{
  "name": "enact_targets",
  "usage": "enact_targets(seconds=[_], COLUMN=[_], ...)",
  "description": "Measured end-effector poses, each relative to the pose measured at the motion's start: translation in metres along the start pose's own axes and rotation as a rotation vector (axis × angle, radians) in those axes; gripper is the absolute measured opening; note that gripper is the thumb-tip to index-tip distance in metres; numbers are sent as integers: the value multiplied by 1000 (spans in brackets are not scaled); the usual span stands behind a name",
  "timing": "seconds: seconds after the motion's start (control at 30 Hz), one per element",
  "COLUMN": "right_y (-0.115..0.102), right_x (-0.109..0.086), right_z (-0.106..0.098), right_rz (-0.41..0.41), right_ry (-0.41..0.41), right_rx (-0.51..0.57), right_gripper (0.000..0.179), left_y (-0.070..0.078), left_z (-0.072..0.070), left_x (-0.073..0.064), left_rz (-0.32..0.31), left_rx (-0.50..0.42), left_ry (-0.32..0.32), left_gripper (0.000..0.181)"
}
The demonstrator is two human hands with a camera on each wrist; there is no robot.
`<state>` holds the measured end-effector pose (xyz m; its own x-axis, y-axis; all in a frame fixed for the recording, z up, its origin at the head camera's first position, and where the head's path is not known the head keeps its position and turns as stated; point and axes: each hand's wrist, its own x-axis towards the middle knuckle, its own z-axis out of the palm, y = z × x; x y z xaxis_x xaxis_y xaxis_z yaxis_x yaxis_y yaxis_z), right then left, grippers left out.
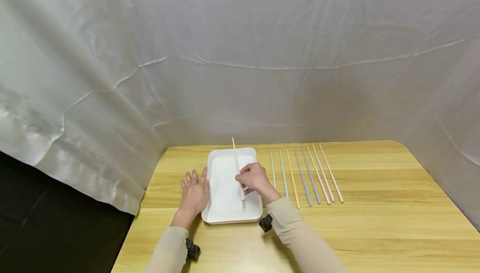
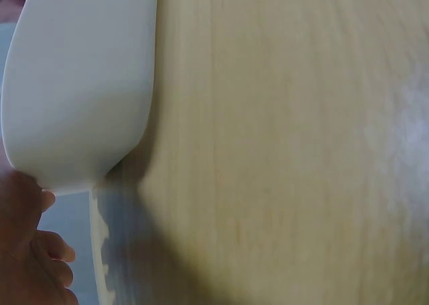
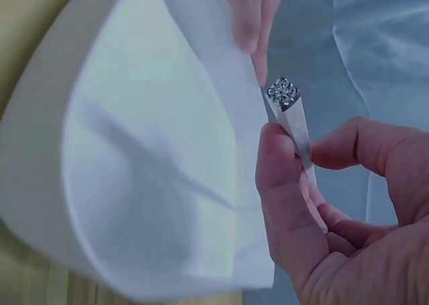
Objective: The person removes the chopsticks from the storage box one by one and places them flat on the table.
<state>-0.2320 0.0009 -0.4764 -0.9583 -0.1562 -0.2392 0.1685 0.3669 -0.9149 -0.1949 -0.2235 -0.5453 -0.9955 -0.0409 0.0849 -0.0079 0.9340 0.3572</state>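
Note:
Over a white rectangular tray (image 1: 221,208), my right hand (image 1: 256,178) pinches a pale pinkish-white chopstick (image 1: 236,158) between thumb and fingers. The chopstick points away from me, its thin tip reaching past the tray's far rim. In the right wrist view its thick end shows a sparkling silver cap (image 3: 283,92). My left hand (image 1: 196,196) lies against the tray's left side with fingers spread and fairly straight. The left wrist view shows the thumb side of that hand (image 2: 23,228) right at the tray's rim.
Right of the tray, several chopsticks lie in a row on the wooden table (image 1: 393,206): mint ones (image 1: 283,173), a yellow one (image 1: 293,179), blue ones (image 1: 303,177) and cream-pink ones (image 1: 331,174). A grey-white curtain (image 1: 262,89) hangs behind the table.

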Motion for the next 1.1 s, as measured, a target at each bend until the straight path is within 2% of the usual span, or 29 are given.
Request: enact_targets(seconds=[0.33, 0.43, 0.8, 1.1], right_y=[18, 23, 38, 54], right_x=[5, 7, 12, 10], right_z=[-27, -39, -78, -117], right_rz=[16, 23, 45, 38], right_ry=[38, 57, 105, 135], right_rx=[-1, -23, 7, -48], right_gripper=[13, 17, 21, 26], left_y=[-3, -4, -3, -2], left_z=[-1, -1, -2, 0], left_x=[-1, -1, -1, 0], left_rz=[-10, -7, -2, 8], left_rx=[-25, -35, -40, -38], left_ry=[-30, -24, -12, 1], left_gripper=[57, 56, 55, 54])
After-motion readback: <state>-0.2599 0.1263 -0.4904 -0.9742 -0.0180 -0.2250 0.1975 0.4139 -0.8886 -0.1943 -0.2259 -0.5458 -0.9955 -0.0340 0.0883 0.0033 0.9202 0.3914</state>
